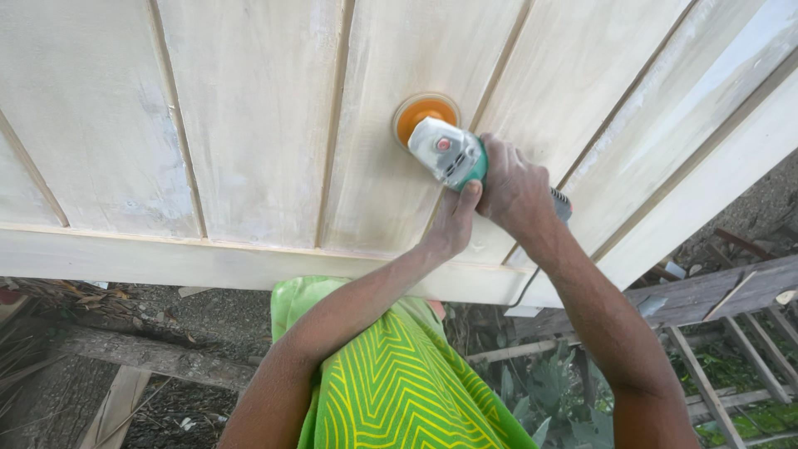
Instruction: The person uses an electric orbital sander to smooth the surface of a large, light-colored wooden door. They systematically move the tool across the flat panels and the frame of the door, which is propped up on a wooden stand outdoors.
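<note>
Orange sanding disc [422, 111] flat on pale plank panel [249, 125], near its bottom edge. Right hand [514, 185] clamps grinder [451, 155] body; left hand [453, 223] braces underneath, fingers wrapped. Risk: tilted disc gouges groove between boards.

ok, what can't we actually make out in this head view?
- Underside of the round orange sanding disc: pressed against the pale wooden plank panel.
- Rear body of the green and silver handheld grinder: covered by the right hand.
- Left hand fingers: mostly tucked under the tool.
- Panel's full extent: cut off by the frame edges.
</note>
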